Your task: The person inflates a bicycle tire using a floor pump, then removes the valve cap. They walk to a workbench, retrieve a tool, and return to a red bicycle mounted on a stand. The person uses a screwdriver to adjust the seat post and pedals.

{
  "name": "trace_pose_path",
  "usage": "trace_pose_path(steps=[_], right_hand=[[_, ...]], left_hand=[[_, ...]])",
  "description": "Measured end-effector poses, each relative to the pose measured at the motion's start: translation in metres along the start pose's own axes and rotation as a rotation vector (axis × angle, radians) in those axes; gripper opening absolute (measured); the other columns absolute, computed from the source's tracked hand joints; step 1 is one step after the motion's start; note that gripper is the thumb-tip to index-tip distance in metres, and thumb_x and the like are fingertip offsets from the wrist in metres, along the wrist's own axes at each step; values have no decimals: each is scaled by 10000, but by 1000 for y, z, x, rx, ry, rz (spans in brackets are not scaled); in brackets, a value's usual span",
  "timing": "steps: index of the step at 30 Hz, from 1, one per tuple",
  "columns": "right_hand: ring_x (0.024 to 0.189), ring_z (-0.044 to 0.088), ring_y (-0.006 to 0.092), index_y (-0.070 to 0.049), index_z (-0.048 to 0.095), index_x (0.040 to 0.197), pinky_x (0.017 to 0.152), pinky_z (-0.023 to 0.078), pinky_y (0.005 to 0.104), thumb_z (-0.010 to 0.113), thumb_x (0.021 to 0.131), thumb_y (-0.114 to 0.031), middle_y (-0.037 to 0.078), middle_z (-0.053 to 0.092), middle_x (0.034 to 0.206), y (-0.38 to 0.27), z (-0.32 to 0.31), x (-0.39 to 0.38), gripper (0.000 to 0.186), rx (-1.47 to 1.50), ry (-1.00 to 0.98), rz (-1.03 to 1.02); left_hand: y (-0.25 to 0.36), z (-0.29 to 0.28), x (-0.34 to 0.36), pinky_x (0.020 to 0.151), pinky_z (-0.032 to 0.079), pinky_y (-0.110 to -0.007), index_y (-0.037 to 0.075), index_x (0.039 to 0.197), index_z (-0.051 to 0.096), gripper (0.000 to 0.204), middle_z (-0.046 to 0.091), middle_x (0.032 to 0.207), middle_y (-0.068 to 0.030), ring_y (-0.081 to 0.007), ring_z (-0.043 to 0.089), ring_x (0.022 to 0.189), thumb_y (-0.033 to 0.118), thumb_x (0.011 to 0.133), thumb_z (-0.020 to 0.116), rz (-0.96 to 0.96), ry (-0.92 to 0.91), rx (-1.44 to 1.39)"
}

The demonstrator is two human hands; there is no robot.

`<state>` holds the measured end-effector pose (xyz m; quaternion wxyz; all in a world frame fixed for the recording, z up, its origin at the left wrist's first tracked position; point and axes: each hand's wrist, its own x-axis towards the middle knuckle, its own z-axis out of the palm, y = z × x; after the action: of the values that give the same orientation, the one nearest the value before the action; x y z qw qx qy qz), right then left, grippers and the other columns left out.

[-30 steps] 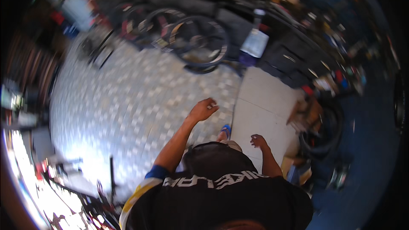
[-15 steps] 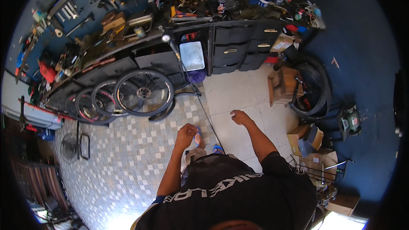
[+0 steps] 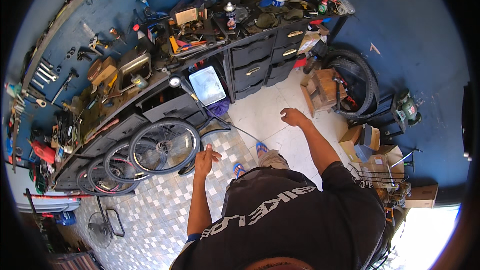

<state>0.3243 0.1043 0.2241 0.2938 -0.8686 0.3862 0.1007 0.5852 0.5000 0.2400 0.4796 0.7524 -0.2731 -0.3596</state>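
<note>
The nearest bicycle wheel [image 3: 164, 146] stands just left of your left hand [image 3: 203, 161], whose fingers are loosely parted and hold nothing. Your right hand [image 3: 295, 117] is bare too — its fingers are a little curled, with a narrow gap at the thumb. Ahead of your left fingers, a floor pump [image 3: 190, 91] stands by a white tray [image 3: 207, 85]. Ahead and right of your right fingers is a wooden box [image 3: 325, 89] — a tire [image 3: 374, 80] leans beside it. Farthest ahead of both runs the dark counter [image 3: 254, 60].

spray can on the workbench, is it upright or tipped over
Upright: the spray can stands with its pale cap at the top.
</note>
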Motion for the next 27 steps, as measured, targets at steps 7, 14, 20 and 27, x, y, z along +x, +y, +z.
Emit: trace_pose_path(steps=[7, 14, 20, 27], right_hand=[[994, 713, 399, -89, 723, 1227, 894, 562, 473, 706, 895, -236, 221, 737, 1048, 20, -101, 85, 364, 48, 414, -46], [1005, 679, 430, -70, 677, 1179, 862, 547, 524, 702, 907, -208, 214, 680, 1030, 34, -274, 251, 306, 92, 866, -192], [1071, 666, 409, -136, 655, 1275, 921, 553, 516, 707, 886, -178, 178, 657, 1192, 73, -367, 384, 394, -95, 789, -60], [1206, 588, 390, -188, 672, 1262, 970, 544, 511, 772, 842, -182, 160, 592, 1238, 151, -398, 449, 432, -356, 614, 43]], left_hand=[[8, 27, 47, 721, 560, -317, -26, 1045, 770, 643, 745, 814, -126, -182, 710, 761, 579, 1048, 551, -73, -55, -51], [29, 65, 142, 704, 543, -310, 7, 1038, 757, 408, 743, 789, -104, -163, 707, 724, 410, 1001, 703, -68, 14, 87], [159, 148, 301, 721, 549, -363, 25, 1048, 760, 297, 750, 914, -149, -249, 719, 795, 311, 975, 731, 128, 104, 237], [348, 251, 489, 768, 555, -473, 55, 1061, 740, 253, 683, 1003, -163, -363, 697, 914, 254, 908, 767, 518, 101, 510]])
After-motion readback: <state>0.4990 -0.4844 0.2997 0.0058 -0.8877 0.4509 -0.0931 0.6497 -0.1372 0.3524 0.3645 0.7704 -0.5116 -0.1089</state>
